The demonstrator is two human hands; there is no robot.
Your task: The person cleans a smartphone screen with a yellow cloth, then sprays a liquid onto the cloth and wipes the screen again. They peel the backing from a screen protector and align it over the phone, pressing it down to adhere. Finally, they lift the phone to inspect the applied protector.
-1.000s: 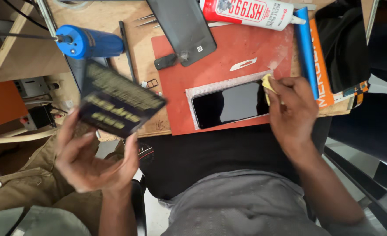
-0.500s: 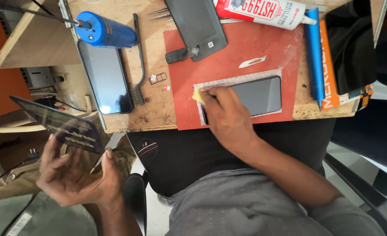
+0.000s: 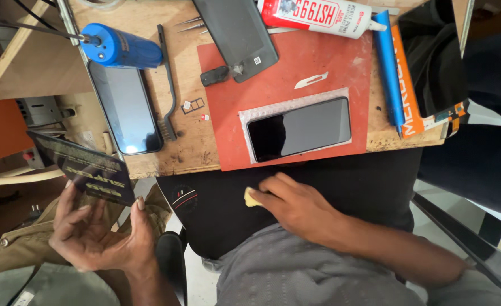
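Left hand [image 3: 100,235] grips a dark card [image 3: 83,167] off the bench's left edge. Right hand [image 3: 298,207] pinches a yellow scrap [image 3: 252,198] over the lap, just below the phone [image 3: 299,128]. Phone lies screen-up on the red mat [image 3: 318,62], untouched, well apart from the left hand.

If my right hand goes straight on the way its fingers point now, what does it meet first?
Probably nothing on the bench. The right hand, holding a small yellow piece, points left across the black cloth on the lap, below the bench edge; depth is uncertain.
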